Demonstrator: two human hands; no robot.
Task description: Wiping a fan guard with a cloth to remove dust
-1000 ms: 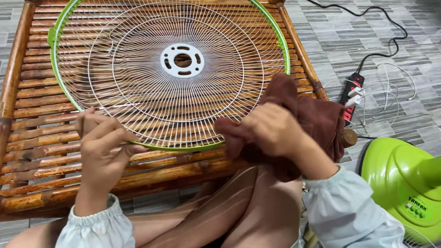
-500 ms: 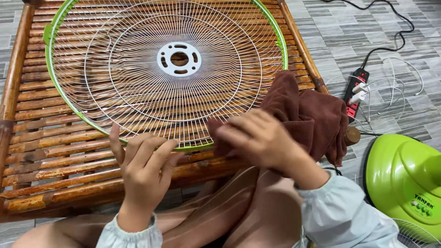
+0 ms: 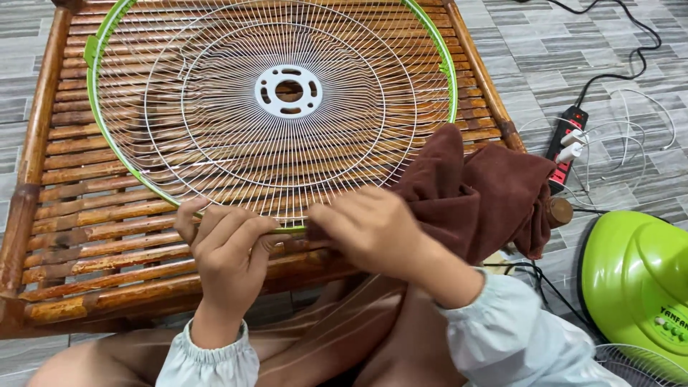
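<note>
A round white wire fan grille (image 3: 272,122) with a green rim lies flat on a bamboo slat table (image 3: 64,186). My left hand (image 3: 226,251) grips the grille's near rim, fingers curled over the green edge. My right hand (image 3: 376,229) holds a brown cloth (image 3: 476,193) bunched against the rim just to the right of the left hand. The cloth drapes off the table's right corner. A white hub plate (image 3: 288,91) with holes sits at the grille's middle.
A green fan body (image 3: 638,287) lies on the tiled floor at the right. A black and red power strip (image 3: 566,140) with white plugs and cords lies beyond it. My legs are under the table's near edge.
My left hand slid right along the near rim and now sits close beside the right hand. The right hand with the cloth shifted slightly left along the rim.
</note>
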